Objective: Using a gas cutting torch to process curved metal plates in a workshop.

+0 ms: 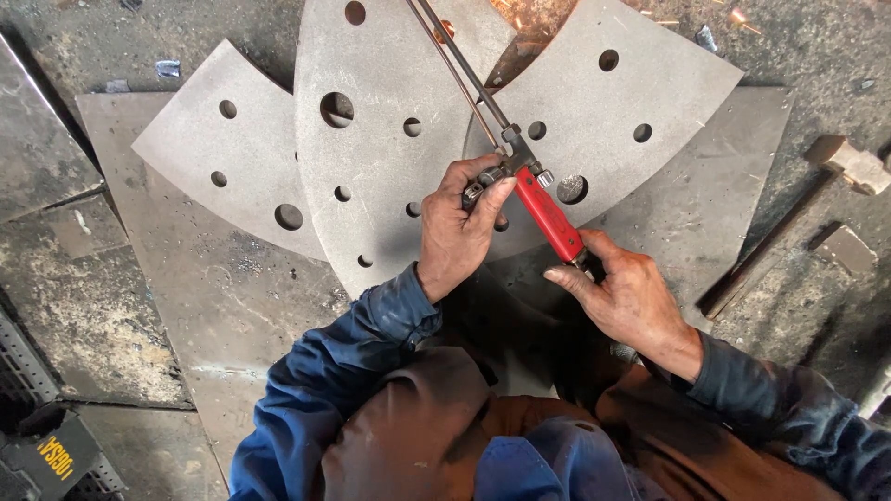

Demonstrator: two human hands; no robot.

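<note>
My left hand (457, 232) grips the torch (548, 215) valve, right hand (624, 295) holds its red handle, over holed plates (380, 139).

We spotted a hammer (840, 172) lying off to the right on the grimy floor (93, 315), plus a black crate (56, 459) down in the bottom-left corner.

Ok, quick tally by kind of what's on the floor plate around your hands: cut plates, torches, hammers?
Grey fan-shaped steel plates with round holes: 3
Red-handled cutting torch, held by the left hand at the valve end and the right hand at the handle base: 1
Wooden-handled hammer lying at the right: 1
Total: 5
</note>
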